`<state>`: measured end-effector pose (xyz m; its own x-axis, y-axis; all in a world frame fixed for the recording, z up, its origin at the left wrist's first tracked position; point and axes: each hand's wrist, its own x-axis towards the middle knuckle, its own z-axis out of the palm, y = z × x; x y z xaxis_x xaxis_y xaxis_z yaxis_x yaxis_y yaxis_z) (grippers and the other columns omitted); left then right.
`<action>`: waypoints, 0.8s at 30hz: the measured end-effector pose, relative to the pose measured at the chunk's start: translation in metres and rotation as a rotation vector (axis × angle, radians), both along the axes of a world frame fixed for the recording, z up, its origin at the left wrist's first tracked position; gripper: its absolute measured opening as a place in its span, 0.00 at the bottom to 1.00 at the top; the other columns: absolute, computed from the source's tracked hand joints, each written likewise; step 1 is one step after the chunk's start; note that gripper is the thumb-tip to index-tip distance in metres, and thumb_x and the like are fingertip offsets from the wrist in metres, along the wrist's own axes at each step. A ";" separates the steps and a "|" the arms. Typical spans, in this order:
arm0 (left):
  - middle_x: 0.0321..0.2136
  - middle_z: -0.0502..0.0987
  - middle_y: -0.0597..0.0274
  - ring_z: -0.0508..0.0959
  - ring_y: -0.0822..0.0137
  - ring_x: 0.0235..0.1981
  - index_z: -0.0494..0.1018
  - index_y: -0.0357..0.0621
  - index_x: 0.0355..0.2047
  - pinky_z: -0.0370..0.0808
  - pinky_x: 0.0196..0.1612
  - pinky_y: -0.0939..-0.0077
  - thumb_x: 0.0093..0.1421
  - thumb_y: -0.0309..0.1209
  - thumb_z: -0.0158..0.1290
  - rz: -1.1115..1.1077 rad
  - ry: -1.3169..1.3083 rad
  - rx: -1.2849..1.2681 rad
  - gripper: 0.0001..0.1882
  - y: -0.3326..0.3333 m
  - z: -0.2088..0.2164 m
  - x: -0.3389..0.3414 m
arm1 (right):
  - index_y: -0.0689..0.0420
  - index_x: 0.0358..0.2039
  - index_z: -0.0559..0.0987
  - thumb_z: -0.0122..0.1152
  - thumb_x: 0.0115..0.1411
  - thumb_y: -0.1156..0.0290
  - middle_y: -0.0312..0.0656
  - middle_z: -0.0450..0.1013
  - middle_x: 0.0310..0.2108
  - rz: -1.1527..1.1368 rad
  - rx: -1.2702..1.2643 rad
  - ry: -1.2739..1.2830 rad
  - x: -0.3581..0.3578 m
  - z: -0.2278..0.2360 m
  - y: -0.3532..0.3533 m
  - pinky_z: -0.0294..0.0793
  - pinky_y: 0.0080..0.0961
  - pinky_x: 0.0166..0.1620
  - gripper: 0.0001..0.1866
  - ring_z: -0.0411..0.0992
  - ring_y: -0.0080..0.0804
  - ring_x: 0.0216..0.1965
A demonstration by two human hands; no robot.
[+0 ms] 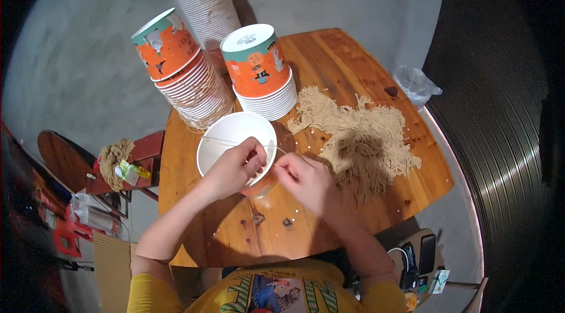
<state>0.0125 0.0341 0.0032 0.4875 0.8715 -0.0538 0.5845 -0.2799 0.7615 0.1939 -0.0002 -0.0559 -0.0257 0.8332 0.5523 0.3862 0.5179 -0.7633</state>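
A thin pale string [218, 140] stretches across the mouth of a white paper bucket [226, 130] on the wooden table. Over the bucket's right side, my left hand [235, 166] is closed, fingertips pinching the string. Just right of the rim, my right hand [306, 179] is curled with thumb and fingers together on the string's other part. Both hands are a short gap apart. The bucket's near outer wall shows orange, and my left hand hides part of its inside. Right of my right hand lies a heap of beige strings [376, 130], partly in shadow.
Behind the bucket stand upturned orange-and-green paper buckets in stacks, one [259, 69] central and one [170, 48] left with strings around it. A tall white stack [206, 4] rises behind. A clear plastic bag [416, 85] hangs at the table's right edge; a bench [144, 154] stands left.
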 end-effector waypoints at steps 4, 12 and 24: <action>0.28 0.73 0.63 0.73 0.75 0.29 0.65 0.40 0.34 0.72 0.34 0.80 0.66 0.30 0.45 0.069 -0.222 -0.154 0.06 0.005 -0.002 -0.009 | 0.60 0.27 0.74 0.60 0.53 0.75 0.40 0.67 0.22 0.131 0.040 -0.088 0.020 0.006 0.001 0.67 0.26 0.28 0.04 0.66 0.30 0.22; 0.31 0.74 0.62 0.74 0.75 0.32 0.63 0.40 0.35 0.73 0.34 0.80 0.67 0.30 0.43 0.102 -0.442 -0.280 0.07 0.009 -0.005 -0.002 | 0.59 0.27 0.74 0.59 0.54 0.74 0.38 0.66 0.20 0.154 0.090 -0.162 0.024 0.019 0.010 0.63 0.24 0.26 0.03 0.65 0.27 0.20; 0.25 0.76 0.52 0.77 0.53 0.31 0.66 0.39 0.35 0.72 0.35 0.64 0.63 0.32 0.44 0.043 0.010 0.041 0.08 0.010 -0.012 -0.018 | 0.60 0.36 0.74 0.54 0.60 0.77 0.27 0.63 0.17 0.169 -0.187 0.021 0.016 0.015 0.028 0.60 0.15 0.23 0.05 0.60 0.13 0.20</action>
<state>-0.0059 0.0441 -0.0092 0.4494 0.8931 -0.0226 0.6044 -0.2853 0.7438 0.2100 0.0275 -0.0409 -0.1633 0.9058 0.3910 0.2895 0.4229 -0.8587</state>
